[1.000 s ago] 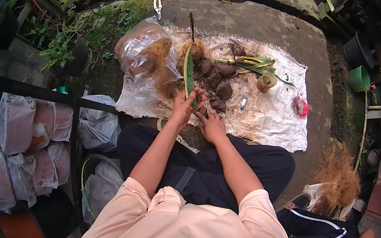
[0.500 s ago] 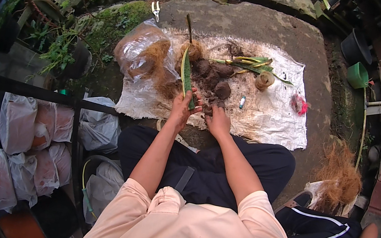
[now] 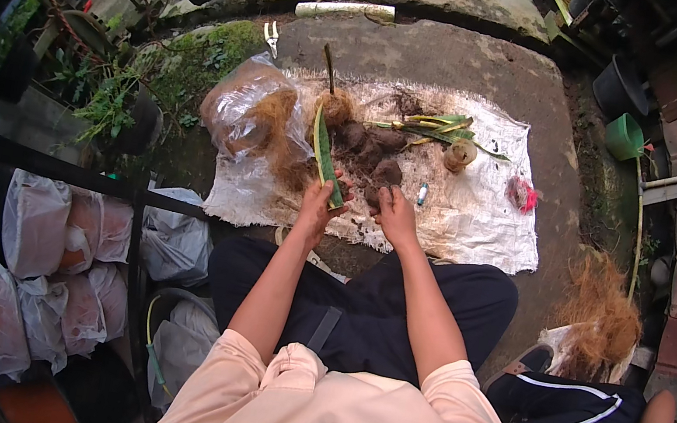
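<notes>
My left hand [image 3: 317,207] is closed around the lower end of a snake plant leaf [image 3: 322,154], green with yellow edges, which points up and away. Beside it, the fingers of my right hand [image 3: 396,220] grip a dark clump of soil [image 3: 374,196]. A round soil ball [image 3: 387,172] lies just beyond those fingertips. Farther off, more soil balls [image 3: 352,136] sit next to a fibre-wrapped ball [image 3: 336,108] with a leaf standing up from it. Cut snake plant leaves [image 3: 445,127] lie to the right, near a roll of twine [image 3: 459,154].
A white woven sheet [image 3: 478,225] covers the ground before me. On it are a plastic bag of brown fibre [image 3: 239,112], a small white-and-blue tube [image 3: 422,194] and a pink bundle [image 3: 522,195]. Pruning shears [image 3: 271,39] lie beyond. Another person's leg [image 3: 563,415] is at right.
My left hand has come slightly nearer me with the leaf, which leans more to the left. My right hand has shifted a little to the right, still at the soil. The view has tilted slightly.
</notes>
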`<state>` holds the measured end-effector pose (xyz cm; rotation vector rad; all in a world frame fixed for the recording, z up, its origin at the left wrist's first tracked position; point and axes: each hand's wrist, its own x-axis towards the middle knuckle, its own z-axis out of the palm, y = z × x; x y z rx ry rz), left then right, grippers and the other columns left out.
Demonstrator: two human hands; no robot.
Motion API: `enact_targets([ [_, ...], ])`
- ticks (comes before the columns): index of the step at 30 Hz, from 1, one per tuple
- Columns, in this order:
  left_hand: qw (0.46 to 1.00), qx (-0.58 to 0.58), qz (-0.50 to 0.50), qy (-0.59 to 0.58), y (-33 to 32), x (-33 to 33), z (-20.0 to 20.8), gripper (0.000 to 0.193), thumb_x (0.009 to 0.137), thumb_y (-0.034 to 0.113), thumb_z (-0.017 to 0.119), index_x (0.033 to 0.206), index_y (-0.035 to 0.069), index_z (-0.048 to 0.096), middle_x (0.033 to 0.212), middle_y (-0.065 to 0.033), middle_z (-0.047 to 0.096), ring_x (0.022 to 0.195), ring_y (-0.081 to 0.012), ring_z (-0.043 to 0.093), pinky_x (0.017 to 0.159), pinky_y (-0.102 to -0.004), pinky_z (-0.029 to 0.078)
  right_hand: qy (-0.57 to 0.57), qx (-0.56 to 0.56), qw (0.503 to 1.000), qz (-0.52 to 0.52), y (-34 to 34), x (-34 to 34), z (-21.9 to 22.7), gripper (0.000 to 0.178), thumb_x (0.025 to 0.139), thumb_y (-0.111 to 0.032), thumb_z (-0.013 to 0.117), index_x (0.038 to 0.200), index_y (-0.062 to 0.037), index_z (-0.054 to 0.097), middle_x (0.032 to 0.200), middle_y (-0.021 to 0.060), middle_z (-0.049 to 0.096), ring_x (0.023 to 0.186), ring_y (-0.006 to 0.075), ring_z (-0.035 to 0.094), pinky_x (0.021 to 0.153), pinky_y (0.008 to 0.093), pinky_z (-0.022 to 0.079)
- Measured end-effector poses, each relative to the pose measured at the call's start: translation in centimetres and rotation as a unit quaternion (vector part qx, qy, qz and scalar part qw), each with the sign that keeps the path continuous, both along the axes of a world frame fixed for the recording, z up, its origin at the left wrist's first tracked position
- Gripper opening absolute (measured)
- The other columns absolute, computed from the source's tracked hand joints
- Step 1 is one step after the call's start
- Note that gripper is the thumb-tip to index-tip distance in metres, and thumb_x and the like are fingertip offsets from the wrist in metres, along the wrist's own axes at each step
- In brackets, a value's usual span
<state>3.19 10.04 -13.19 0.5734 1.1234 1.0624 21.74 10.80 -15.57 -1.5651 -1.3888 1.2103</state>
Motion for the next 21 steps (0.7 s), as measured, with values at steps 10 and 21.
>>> enact_targets([
  [10, 0.999, 0.010, -0.019, 0.024, -0.5, 0.7, -0.1, 0.041, 0.104, 0.036, 0.044, 0.139, 0.013, 0.048, 0.117, -0.0063, 0.064, 0.105, -0.0203, 0.063, 0.088, -0.0397, 0.049, 0.202, -0.063, 0.974, -0.081, -0.1, -0.4, 0.2, 0.059, 0.099, -0.033, 0.055, 0.140, 0.0088, 0.043, 0.094, 0.0100, 0.068, 0.074, 0.0153, 0.067, 0.062, 0.0303, 0.051],
  [21, 0.994, 0.025, -0.049, -0.094, -1.0, 0.2, -1.1, 0.042, 0.103, 0.042, 0.047, 0.131, 0.011, 0.055, 0.110, -0.0053, 0.065, 0.091, -0.0206, 0.065, 0.081, -0.0393, 0.052, 0.176, -0.171, 0.951, 0.188, -1.1, -1.9, 3.7, 0.045, 0.101, -0.023, 0.055, 0.140, -0.0009, 0.045, 0.087, 0.0017, 0.063, 0.067, 0.0075, 0.056, 0.059, 0.0244, 0.047],
])
